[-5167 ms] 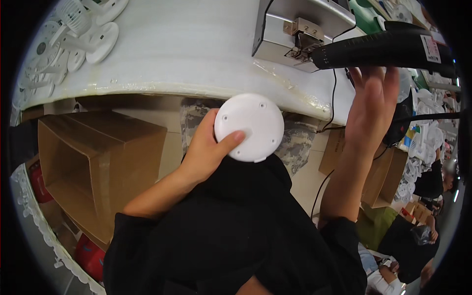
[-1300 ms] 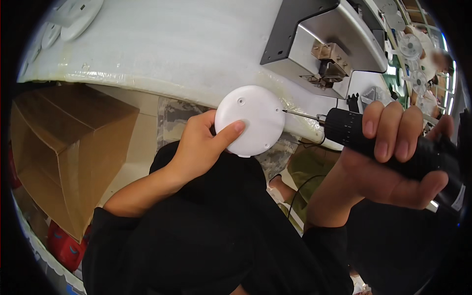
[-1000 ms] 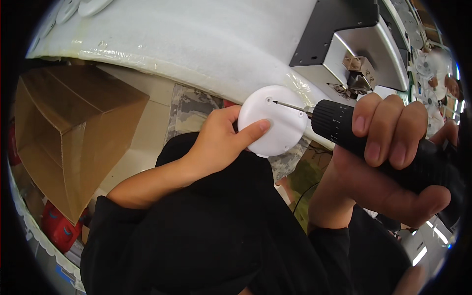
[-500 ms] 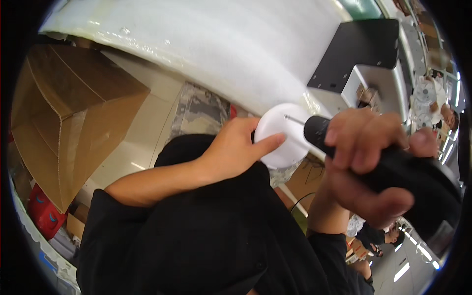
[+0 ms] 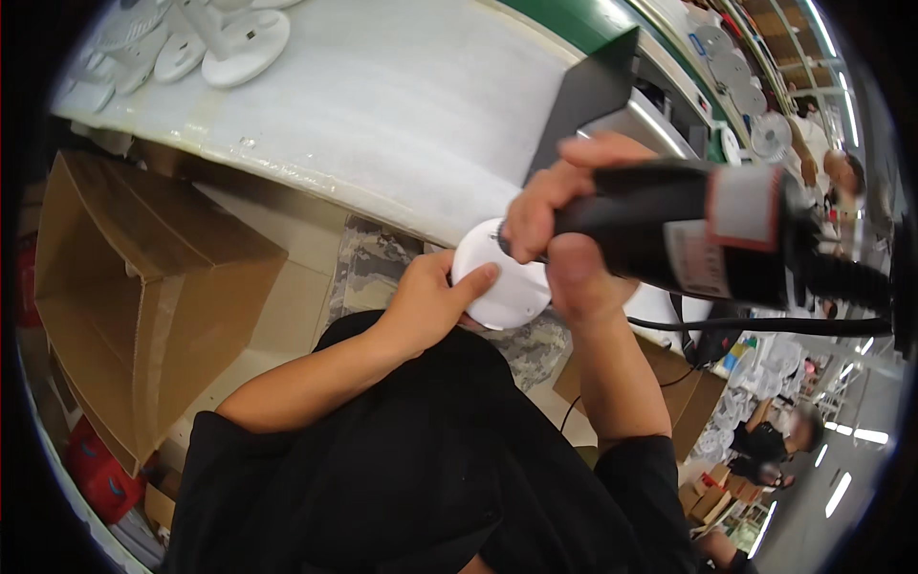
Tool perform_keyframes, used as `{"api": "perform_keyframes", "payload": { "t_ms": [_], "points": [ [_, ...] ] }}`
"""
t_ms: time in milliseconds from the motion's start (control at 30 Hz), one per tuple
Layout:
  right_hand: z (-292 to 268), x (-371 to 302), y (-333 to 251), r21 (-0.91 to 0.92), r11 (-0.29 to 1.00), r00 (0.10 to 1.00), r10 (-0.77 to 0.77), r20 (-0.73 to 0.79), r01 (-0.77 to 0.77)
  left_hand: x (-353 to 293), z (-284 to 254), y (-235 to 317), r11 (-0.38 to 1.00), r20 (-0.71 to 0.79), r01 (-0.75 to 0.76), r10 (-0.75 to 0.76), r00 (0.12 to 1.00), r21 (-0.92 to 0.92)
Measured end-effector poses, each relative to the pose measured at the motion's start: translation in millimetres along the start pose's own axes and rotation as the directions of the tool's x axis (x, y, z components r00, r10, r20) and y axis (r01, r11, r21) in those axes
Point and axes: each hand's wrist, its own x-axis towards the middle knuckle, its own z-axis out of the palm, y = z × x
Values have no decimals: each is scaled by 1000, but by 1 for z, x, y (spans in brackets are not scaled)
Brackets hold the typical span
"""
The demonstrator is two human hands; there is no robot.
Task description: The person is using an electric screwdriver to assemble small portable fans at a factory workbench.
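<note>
My left hand [image 5: 427, 298] grips a round white plastic disc [image 5: 513, 295] by its left rim, thumb lying on the upper face. The disc is tilted toward me just off the table's near edge. Wrapped around the front of a black electric screwdriver [image 5: 650, 220] is my right hand [image 5: 564, 215]. The tool lies almost level, with its cable trailing off to the right. Its nose is over the disc's upper part; my fingers hide the bit, so I cannot tell whether it touches.
A white-covered table [image 5: 382, 124] stretches ahead, with several white round-based stands [image 5: 244, 48] at its far left. Toward its right stands a dark panel [image 5: 583, 100]. An open cardboard box [image 5: 182, 316] stands at left. Other people [image 5: 779, 440] are off to the right.
The screwdriver has swung from slanting down rightward to nearly level, and its nose has moved closer over the disc. My view has shifted, bringing the white stands in.
</note>
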Motion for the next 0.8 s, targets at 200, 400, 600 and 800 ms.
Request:
{"api": "perform_keyframes", "payload": {
  "t_ms": [200,400,600,800],
  "points": [
    [-33,-6,-43,18,921,905,-379,-192,389,-16,5,-6,998,-42,-10,8,999,-58],
    [-67,-26,-84,-125,871,777,-483,-403,476,-27,10,-4,982,-40,95,-103,994,-164],
    [-73,-18,-72,-189,899,832,-438,-340,395,-22,1,0,971,40,183,-179,983,-154],
    [-77,-6,-57,-192,888,842,-458,-286,418,-38,9,-3,994,-32,16,-19,999,-107]
  ]
}}
